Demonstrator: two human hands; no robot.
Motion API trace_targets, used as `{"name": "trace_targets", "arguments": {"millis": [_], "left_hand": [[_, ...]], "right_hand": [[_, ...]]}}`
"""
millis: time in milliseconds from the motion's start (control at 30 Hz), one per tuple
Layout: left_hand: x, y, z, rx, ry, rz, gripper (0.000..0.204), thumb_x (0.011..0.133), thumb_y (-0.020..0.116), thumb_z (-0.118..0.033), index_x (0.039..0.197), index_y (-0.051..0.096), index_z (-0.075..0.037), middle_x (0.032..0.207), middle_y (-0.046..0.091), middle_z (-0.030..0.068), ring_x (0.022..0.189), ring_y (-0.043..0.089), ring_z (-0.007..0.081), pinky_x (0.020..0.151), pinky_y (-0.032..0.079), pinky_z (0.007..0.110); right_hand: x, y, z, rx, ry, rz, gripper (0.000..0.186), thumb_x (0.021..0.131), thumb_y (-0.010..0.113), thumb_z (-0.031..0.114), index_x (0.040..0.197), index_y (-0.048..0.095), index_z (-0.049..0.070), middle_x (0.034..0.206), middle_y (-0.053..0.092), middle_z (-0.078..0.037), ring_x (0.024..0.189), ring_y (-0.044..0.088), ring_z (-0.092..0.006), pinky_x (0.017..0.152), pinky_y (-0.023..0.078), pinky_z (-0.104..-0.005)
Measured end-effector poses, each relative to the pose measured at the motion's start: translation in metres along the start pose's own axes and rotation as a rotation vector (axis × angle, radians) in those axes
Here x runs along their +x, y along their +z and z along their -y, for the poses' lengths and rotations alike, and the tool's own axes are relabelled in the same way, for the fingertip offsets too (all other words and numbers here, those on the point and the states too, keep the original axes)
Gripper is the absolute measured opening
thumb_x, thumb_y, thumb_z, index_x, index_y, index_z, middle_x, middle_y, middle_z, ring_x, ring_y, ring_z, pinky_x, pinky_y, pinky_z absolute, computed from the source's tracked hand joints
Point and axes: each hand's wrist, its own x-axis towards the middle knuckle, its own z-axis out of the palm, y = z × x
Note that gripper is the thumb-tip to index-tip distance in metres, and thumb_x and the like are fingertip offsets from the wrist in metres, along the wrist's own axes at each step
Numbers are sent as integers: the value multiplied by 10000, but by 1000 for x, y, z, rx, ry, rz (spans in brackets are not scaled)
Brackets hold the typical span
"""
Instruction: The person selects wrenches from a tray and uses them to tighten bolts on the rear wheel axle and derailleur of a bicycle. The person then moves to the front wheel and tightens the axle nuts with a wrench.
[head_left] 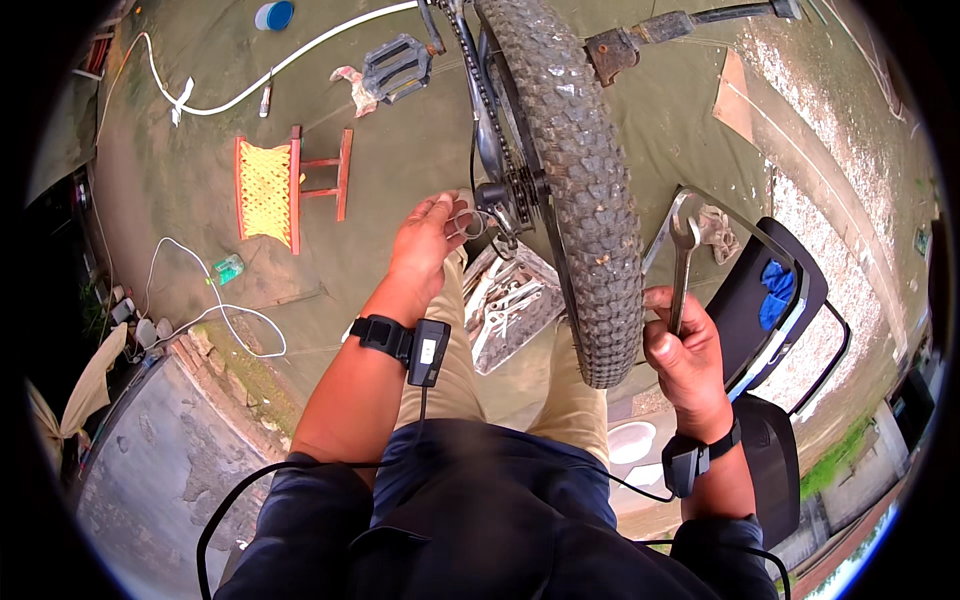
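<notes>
A bicycle's knobby rear tyre [585, 190] rises in front of me, with the chain [490, 110] and rear derailleur [497, 200] on its left side. My left hand [428, 238] is beside the derailleur, its fingers closed on a thin looped cable [463, 222]; the fingertips are partly hidden. To the right of the tyre, my right hand [688, 350] grips a metal wrench [684, 265] by its lower end, its open jaw pointing up. The wrench stands apart from the derailleur.
Below the derailleur, a tray [490, 355] holds several wrenches. A black chair [765, 310] with a blue cloth [775, 293] stands at the right. On the left lie a red frame wound with yellow cord [265, 190] and a white hose [300, 50]. A pedal [397, 68] juts out.
</notes>
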Motion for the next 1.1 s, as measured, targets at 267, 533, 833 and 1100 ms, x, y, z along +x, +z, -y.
{"name": "trace_targets", "arguments": {"millis": [267, 533, 833, 1100], "left_hand": [[4, 7, 5, -94, -25, 107, 348, 1025, 587, -316, 1279, 596, -80, 1138, 641, 31, 1019, 592, 167, 922, 492, 337], [-1, 26, 8, 83, 127, 141, 517, 931, 726, -151, 1389, 522, -24, 988, 609, 12, 901, 563, 96, 799, 488, 252], [7, 30, 14, 123, 184, 77, 496, 889, 745, -58, 1346, 560, 4, 970, 617, 23, 839, 573, 97, 748, 497, 245], [7, 32, 14, 93, 187, 85, 480, 885, 748, -58, 1327, 575, 8, 968, 626, 19, 835, 581, 98, 746, 503, 245]], "right_hand": [[-8, 38, 1, -67, -52, -87, 805, 696, 943, 216, 1342, 545, -54, 958, 613, 1, 848, 569, -78, 759, 456, -231], [-9, 51, 9, -224, -43, -78, 673, 708, 934, 178, 1242, 592, -50, 1081, 650, -19, 946, 593, -87, 833, 495, -252], [1, 62, 5, -499, -216, -155, 487, 648, 935, 246, 968, 666, -6, 801, 536, 21, 670, 404, -75, 586, 312, -232], [1, 60, 18, -431, -166, -192, 452, 673, 903, 245, 960, 672, -16, 827, 608, -2, 734, 511, -88, 672, 417, -240]]}}
